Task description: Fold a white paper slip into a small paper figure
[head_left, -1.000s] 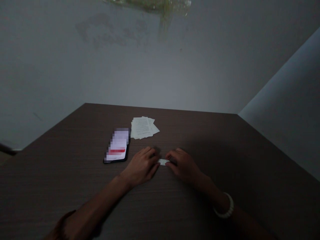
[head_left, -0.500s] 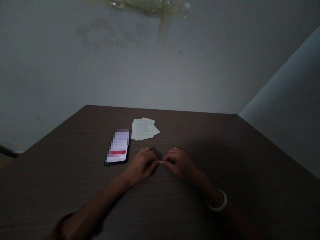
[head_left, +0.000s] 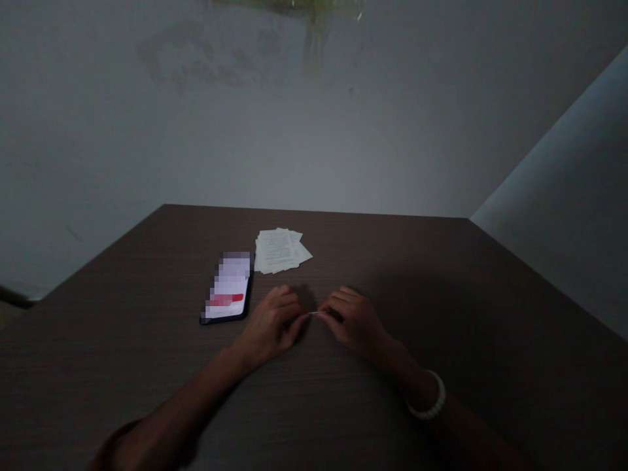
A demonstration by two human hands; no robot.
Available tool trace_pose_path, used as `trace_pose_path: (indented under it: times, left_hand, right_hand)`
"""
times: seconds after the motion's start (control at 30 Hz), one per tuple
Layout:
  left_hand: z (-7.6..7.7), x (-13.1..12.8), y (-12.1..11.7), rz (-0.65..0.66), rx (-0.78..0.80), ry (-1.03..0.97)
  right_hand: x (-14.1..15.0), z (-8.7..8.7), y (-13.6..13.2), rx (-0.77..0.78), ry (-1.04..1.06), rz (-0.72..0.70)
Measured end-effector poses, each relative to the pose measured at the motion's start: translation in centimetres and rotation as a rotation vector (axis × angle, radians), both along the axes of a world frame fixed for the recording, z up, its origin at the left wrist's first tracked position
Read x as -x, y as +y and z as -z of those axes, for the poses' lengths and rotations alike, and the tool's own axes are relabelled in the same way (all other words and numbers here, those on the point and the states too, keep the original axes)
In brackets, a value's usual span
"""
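Note:
Both my hands rest close together on the dark wooden table (head_left: 441, 307). My left hand (head_left: 275, 324) and my right hand (head_left: 353, 320) each pinch an end of a small white paper slip (head_left: 316, 314), which shows only as a thin edge between the fingertips. The fingers of both hands are curled closed on it. A white bracelet (head_left: 432, 399) circles my right wrist.
A black phone (head_left: 227, 296) with a lit screen lies left of my hands. Behind it, a small stack of white printed papers (head_left: 279, 250) lies fanned on the table. Grey walls meet the table's far and right edges.
The paper slip showed as a flat white patch a second ago and now shows only as a thin edge. Both hands have drawn slightly closer together around it.

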State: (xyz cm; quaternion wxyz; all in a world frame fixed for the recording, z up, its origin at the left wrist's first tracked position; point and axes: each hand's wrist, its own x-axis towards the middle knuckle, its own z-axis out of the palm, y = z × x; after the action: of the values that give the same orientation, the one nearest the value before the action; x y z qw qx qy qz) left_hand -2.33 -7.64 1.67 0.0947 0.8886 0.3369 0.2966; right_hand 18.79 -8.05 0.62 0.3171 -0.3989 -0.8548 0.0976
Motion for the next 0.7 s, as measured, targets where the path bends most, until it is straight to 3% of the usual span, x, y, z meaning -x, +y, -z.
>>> trace_pose_path:
  times: [0.4, 0.7]
  left_hand:
    - [0.13, 0.08, 0.15, 0.055, -0.025, 0.119]
    - [0.19, 0.52, 0.59, 0.026, -0.050, 0.076]
  right_hand:
    - [-0.24, 0.21, -0.17, -0.063, -0.082, -0.037]
    - [-0.71, 0.53, 0.11, 0.004, -0.023, -0.030]
